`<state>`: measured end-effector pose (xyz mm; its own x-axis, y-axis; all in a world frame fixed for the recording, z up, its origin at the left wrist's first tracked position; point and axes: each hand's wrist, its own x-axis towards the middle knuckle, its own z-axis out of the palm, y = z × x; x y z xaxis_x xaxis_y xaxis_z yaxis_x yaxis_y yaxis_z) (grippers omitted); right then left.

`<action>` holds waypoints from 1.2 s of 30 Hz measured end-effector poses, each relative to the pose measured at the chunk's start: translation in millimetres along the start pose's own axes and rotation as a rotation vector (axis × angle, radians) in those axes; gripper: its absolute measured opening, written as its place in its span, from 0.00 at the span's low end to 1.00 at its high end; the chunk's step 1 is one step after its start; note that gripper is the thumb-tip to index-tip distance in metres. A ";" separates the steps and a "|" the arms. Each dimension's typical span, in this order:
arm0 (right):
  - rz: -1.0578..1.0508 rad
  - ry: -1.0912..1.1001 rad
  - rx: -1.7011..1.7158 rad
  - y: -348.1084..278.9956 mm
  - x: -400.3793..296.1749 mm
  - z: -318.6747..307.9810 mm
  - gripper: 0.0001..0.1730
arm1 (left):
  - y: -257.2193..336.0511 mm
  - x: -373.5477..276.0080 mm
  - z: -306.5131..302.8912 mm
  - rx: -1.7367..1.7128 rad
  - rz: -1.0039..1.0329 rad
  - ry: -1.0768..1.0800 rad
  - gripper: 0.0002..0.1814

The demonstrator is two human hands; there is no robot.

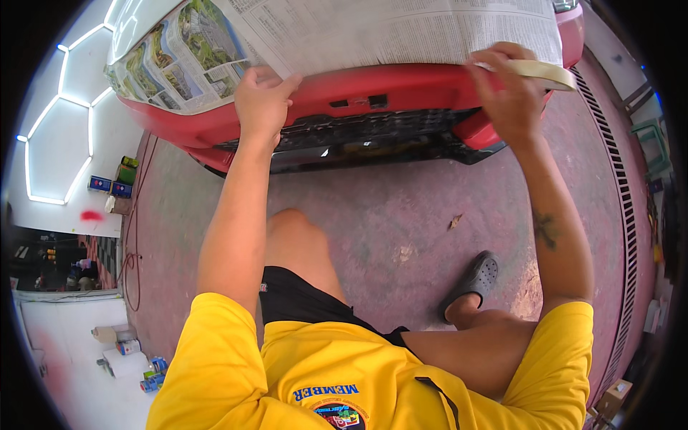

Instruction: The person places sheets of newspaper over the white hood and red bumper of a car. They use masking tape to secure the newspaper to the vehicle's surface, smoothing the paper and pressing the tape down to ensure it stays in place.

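Observation:
Sheets of newspaper (376,37) lie over the upper part of a red car bumper (322,88), their lower edges running across it. My left hand (263,105) is at the newspaper's lower edge, left of the middle. Its thumb and fingers are spread around a corner of the sheet; whether they pinch the paper cannot be told. My right hand (510,94), slightly blurred, holds a roll of masking tape (545,74) at the sheet's right end. The roll sticks out to the right of the hand. Below the hands shows the bumper's black lower grille (355,131).
A slotted drain grate (618,177) runs along the floor at right. Cans (121,183) stand by the left wall, near a hose (131,263) on the floor. More containers (153,376) are at lower left. A green plastic stool (650,145) stands at far right.

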<state>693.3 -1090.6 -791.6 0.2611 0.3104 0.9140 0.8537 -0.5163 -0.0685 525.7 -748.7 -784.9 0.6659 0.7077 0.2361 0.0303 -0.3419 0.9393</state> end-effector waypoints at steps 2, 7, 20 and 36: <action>-0.128 -0.131 -0.030 -10.9 3.7 7.6 0.17 | -3.4 -4.0 -2.6 0.031 -0.011 -0.002 0.21; -0.100 -0.168 -0.077 -5.7 9.2 23.9 0.17 | 0.1 1.7 -2.6 -0.094 -0.007 -0.061 0.18; -0.187 -0.129 -0.092 0.2 3.5 27.4 0.22 | 39.6 8.2 -20.0 0.132 0.335 0.340 0.19; -0.161 -0.163 -0.063 -0.4 2.5 29.2 0.19 | 140.4 89.9 -59.5 0.279 0.398 0.056 0.12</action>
<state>706.8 -1066.3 -801.0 0.1975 0.5154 0.8339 0.8617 -0.4969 0.1030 545.4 -696.3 -617.0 0.6251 0.5180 0.5839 -0.0151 -0.7398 0.6726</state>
